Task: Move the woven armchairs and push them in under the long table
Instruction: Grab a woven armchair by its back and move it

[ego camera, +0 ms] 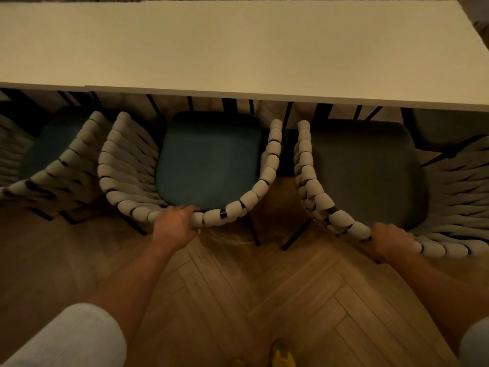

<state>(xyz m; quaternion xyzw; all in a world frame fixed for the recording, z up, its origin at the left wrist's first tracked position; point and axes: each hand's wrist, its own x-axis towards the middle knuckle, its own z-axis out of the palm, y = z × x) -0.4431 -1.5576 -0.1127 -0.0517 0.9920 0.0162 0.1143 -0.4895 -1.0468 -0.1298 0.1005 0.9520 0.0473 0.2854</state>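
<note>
Left grip (174,225) clasps the teal-cushioned woven armchair (209,160) by its back, right grip (391,241) the grey-cushioned armchair (365,170), to shove both under the long white bench (238,49).

We saw two arms, each in a white, finely ribbed knit sleeve. The left sleeve (66,337) filled the lower left corner as a broad, rounded cuff, while only a pale sliver of the right sleeve (476,345) showed at the lower right edge. Beyond both cuffs the forearms ran bare to the left hand (174,223) and the right hand (393,241), also bare. At the bottom edge we made out the blurred toe of a yellow shoe (283,353).
</note>
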